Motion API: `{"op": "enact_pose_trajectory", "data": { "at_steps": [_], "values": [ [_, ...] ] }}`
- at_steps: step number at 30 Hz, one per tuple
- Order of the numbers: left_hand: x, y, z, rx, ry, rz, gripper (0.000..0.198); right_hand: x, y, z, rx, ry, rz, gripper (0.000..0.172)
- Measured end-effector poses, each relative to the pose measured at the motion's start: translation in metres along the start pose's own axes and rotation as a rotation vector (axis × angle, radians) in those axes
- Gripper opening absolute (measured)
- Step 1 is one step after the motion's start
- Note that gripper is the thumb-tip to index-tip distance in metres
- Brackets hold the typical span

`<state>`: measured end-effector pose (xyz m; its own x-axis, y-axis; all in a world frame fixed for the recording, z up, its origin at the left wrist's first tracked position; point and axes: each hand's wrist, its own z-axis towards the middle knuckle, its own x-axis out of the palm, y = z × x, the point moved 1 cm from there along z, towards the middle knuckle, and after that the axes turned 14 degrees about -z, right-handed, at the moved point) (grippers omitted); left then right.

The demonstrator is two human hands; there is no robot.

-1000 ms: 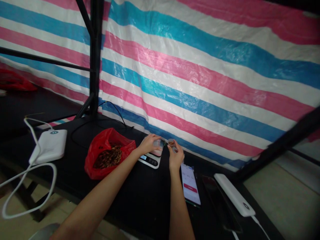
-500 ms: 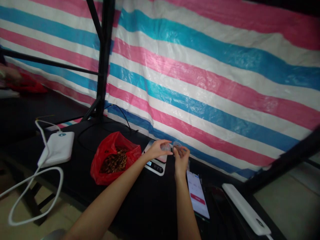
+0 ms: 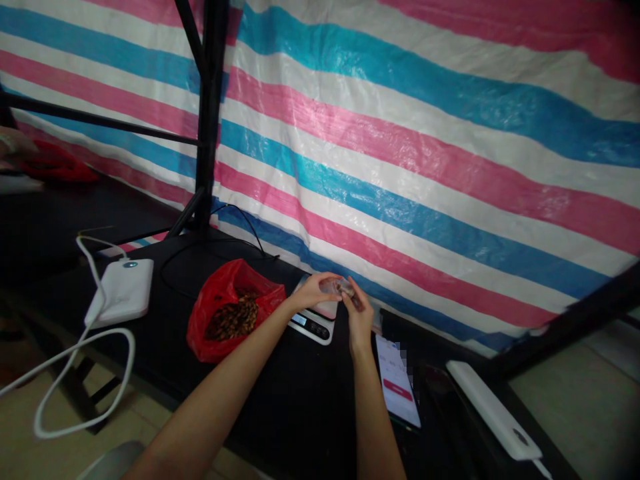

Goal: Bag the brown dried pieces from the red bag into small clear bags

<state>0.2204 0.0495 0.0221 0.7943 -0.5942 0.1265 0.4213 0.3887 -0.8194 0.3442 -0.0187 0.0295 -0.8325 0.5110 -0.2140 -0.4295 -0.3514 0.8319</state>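
Observation:
My left hand [image 3: 319,291] is closed round a small clear plastic container [image 3: 330,286] above the scale's right part. Close beside it, my right hand [image 3: 359,313] has its fingers pinched on a clear plastic piece [image 3: 345,287], which meets the container. Under my left hand lies a white digital scale [image 3: 323,331] with a lit display. To its left sits an open red plastic bag [image 3: 210,310] holding brown kernels or seeds [image 3: 235,319].
A phone [image 3: 399,383] with a lit screen lies right of my right hand. Beyond it is a long white device [image 3: 493,407]. A white power bank [image 3: 123,290] with a looped cable is at left. Another person's hand [image 3: 17,142] shows at the far left.
My two hands have come together, and the clear piece in my right hand now meets the container in my left. The whole view has shifted slightly.

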Motion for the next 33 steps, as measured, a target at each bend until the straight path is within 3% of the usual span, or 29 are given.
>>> {"op": "enact_pose_trajectory", "data": {
  "at_steps": [4,10,13,20,26,33],
  "values": [
    [0.0,-0.008,-0.003,-0.009,0.002,-0.031,0.055,0.001,0.002,0.0,0.031,-0.058,0.084,0.056],
    [0.001,-0.015,-0.003,-0.027,0.032,-0.078,0.052,0.001,0.007,-0.002,0.034,-0.022,0.151,0.041],
    [0.003,-0.015,-0.004,-0.041,0.029,-0.097,0.054,0.002,0.012,-0.004,0.04,0.003,0.233,0.041],
    [0.001,-0.02,-0.005,-0.077,-0.01,-0.083,0.055,0.001,0.015,-0.005,0.036,-0.022,0.172,0.048],
    [0.006,-0.029,-0.005,0.069,-0.072,0.139,0.05,-0.007,0.012,-0.007,-0.056,-0.078,0.086,0.046],
    [0.011,-0.017,-0.012,0.123,-0.093,0.516,0.053,-0.008,0.012,-0.008,0.079,-0.131,0.155,0.049]
  ]
}}
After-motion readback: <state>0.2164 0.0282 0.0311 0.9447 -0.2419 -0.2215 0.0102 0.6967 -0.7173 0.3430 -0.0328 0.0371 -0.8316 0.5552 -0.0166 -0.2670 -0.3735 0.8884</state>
